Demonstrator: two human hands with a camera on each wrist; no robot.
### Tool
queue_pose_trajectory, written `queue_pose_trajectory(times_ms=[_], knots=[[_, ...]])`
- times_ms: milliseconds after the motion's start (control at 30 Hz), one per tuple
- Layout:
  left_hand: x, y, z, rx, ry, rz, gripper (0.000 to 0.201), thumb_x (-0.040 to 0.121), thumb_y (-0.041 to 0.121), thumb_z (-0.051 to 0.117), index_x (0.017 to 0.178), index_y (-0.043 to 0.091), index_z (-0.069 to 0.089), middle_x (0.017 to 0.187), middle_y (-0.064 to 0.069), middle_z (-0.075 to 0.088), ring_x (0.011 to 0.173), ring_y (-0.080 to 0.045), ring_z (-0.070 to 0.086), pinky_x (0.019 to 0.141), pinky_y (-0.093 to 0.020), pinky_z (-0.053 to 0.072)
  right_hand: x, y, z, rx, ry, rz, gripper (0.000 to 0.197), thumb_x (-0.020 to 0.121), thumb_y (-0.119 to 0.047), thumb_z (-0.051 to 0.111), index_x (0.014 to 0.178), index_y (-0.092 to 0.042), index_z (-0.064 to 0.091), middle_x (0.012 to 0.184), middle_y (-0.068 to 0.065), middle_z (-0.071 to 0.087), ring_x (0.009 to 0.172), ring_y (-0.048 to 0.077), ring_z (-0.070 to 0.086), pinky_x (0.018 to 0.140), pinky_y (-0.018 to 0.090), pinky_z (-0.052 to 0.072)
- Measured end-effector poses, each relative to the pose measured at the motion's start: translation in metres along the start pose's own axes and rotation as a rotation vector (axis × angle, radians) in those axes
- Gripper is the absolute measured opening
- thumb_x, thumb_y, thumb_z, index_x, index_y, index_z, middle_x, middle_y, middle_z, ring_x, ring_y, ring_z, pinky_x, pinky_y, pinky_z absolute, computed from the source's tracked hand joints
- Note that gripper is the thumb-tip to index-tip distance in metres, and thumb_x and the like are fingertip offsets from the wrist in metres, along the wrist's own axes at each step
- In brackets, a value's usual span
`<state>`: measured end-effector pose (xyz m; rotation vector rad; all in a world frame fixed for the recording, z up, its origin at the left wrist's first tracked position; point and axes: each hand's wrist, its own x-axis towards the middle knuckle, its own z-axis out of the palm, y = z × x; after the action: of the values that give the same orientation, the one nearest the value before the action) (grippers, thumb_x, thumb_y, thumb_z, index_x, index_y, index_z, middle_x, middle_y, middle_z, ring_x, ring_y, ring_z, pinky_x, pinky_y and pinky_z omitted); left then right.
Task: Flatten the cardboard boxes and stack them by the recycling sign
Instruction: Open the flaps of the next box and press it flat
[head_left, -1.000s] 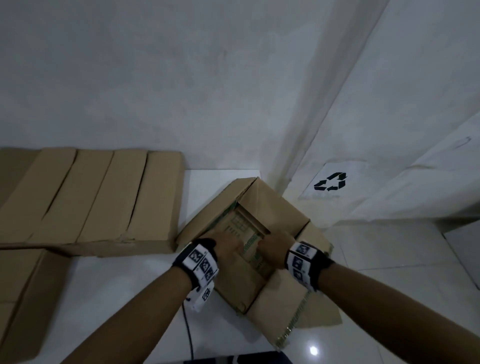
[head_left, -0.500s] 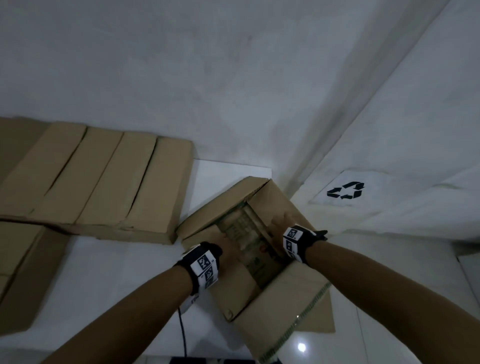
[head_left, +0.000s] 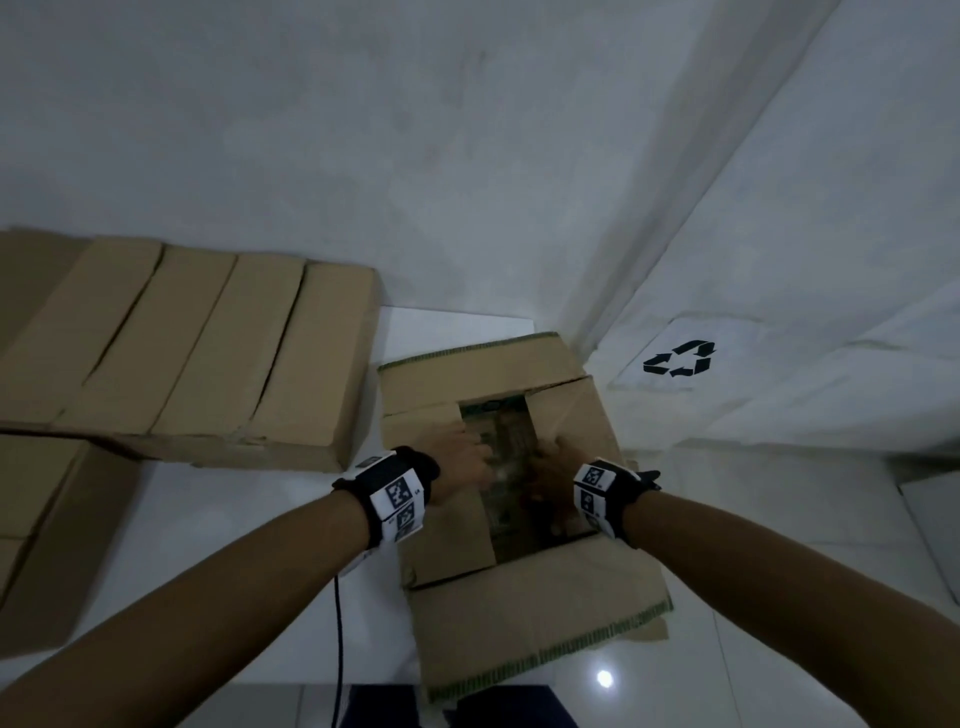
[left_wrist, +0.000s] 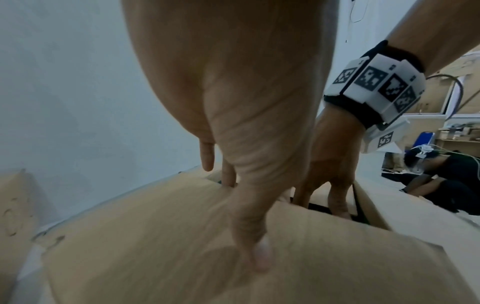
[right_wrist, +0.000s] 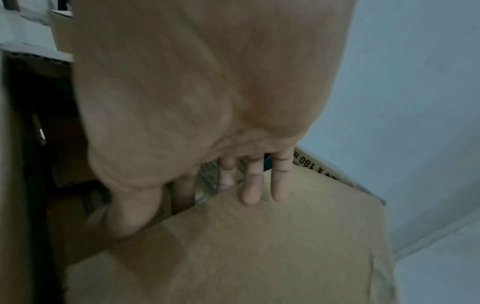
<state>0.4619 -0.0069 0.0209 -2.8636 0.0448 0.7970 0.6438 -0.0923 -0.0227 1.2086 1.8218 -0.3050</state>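
Cardboard box (head_left: 519, 587) on floor, left hand (head_left: 460, 462) and right hand (head_left: 556, 467) pressing its flaps

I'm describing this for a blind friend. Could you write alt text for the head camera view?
Two bare hands, the left hand and right hand, press on the inner flaps of an open brown cardboard box lying on a glossy white floor. A black recycling symbol sign is on the wall to its right, and flattened brown cardboard sheets lie to its left.
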Motion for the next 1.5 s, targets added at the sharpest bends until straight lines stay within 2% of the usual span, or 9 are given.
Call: queue_pose_trajectory(times_ms=[167, 300, 433, 600, 733, 867, 967, 1167, 1500], knots=[[-0.021, -0.007, -0.018, -0.285, -0.057, -0.073, 0.045, 0.098, 0.053, 0.039, 0.102, 0.017, 0.066, 0.103, -0.003, 0.063, 0.094, -0.024, 0.055, 0.091, -0.040, 0.042, -0.028, 0.001, -0.026, 0.233, 0.101, 0.137, 0.051, 0.092, -0.058, 0.048, 0.117, -0.016, 0.060, 0.119, 0.010, 0.061, 0.104, 0.032, 0.060, 0.078, 0.037, 0.044], [-0.060, -0.018, -0.028, -0.466, 0.023, -0.152, 0.045, 0.094, 0.046, 0.051, 0.069, 0.011, 0.060, 0.069, -0.002, 0.062, 0.061, -0.021, 0.056, 0.070, -0.035, 0.049, -0.060, 0.024, -0.045, 0.329, 0.082, 0.317, 0.026, 0.092, -0.021, 0.057, 0.111, -0.005, 0.064, 0.115, 0.011, 0.064, 0.105, 0.030, 0.063, 0.081, 0.033, 0.049], [-0.110, -0.015, -0.008, -0.634, 0.128, -0.362, 0.021, 0.085, 0.038, 0.065, 0.075, 0.020, 0.065, 0.079, 0.004, 0.067, 0.069, -0.013, 0.060, 0.062, -0.028, 0.045, -0.086, 0.051, -0.020, 0.503, 0.165, 0.500, 0.025, 0.095, -0.011, 0.046, 0.114, -0.002, 0.061, 0.117, 0.015, 0.063, 0.106, 0.031, 0.062, 0.089, 0.036, 0.053], [-0.151, 0.015, 0.055, -1.014, 0.397, -0.680, 0.017, 0.085, 0.033, 0.070, 0.098, 0.024, 0.066, 0.102, 0.008, 0.059, 0.094, -0.012, 0.057, 0.085, -0.032, 0.047, -0.116, 0.072, 0.037, 0.722, 0.285, 0.732, 0.024, 0.097, -0.018, 0.044, 0.114, -0.011, 0.058, 0.121, 0.014, 0.054, 0.107, 0.035, 0.057, 0.091, 0.039, 0.049], [-0.143, 0.039, 0.096, -1.225, 0.483, -0.803, 0.026, 0.084, 0.030, 0.072, 0.107, 0.026, 0.060, 0.111, 0.004, 0.055, 0.104, -0.016, 0.056, 0.088, -0.029, 0.047, -0.109, 0.064, 0.085, 0.809, 0.234, 0.854, 0.029, 0.093, -0.043, 0.042, 0.111, -0.022, 0.049, 0.124, 0.013, 0.045, 0.104, 0.037, 0.054, 0.089, 0.046, 0.049], [-0.111, 0.071, 0.102, -1.384, 0.399, -0.852, 0.056, 0.086, 0.043, 0.066, 0.133, 0.018, 0.048, 0.135, -0.002, 0.041, 0.113, -0.021, 0.054, 0.095, -0.034, 0.047, -0.086, 0.043, 0.103, 1.063, 0.115, 0.886, 0.079, 0.077, -0.078, 0.047, 0.136, -0.027, 0.033, 0.142, 0.015, 0.033, 0.125, 0.043, 0.037, 0.101, 0.051, 0.037], [-0.088, 0.084, 0.095, -1.365, 0.414, -1.003, 0.070, 0.087, 0.049, 0.063, 0.142, 0.016, 0.036, 0.141, -0.004, 0.035, 0.117, -0.027, 0.051, 0.091, -0.033, 0.046, -0.063, 0.026, 0.108, 1.165, 0.102, 0.806, 0.078, 0.088, -0.063, 0.049, 0.143, -0.011, 0.030, 0.147, 0.019, 0.027, 0.129, 0.043, 0.034, 0.106, 0.048, 0.035], [-0.070, 0.087, 0.079, -1.262, 0.252, -1.146, 0.089, 0.084, 0.062, 0.056, 0.149, 0.012, 0.022, 0.144, -0.011, 0.038, 0.117, -0.030, 0.053, 0.085, -0.035, 0.049, -0.049, 0.017, 0.113, 1.365, 0.180, 0.827, 0.054, 0.088, -0.011, 0.057, 0.132, -0.003, 0.026, 0.128, 0.024, 0.047, 0.105, 0.036, 0.055, 0.076, 0.031, 0.040], [-0.051, 0.106, 0.063, -0.940, 0.019, -1.230, 0.100, 0.076, 0.082, 0.038, 0.147, 0.015, 0.020, 0.145, -0.009, 0.029, 0.131, -0.030, 0.032, 0.097, -0.040, 0.039, -0.070, 0.010, 0.131, 1.383, 0.199, 0.799, 0.038, 0.092, -0.011, 0.047, 0.127, -0.011, 0.032, 0.084, 0.007, 0.053, 0.078, 0.028, 0.057, 0.066, 0.034, 0.048]])
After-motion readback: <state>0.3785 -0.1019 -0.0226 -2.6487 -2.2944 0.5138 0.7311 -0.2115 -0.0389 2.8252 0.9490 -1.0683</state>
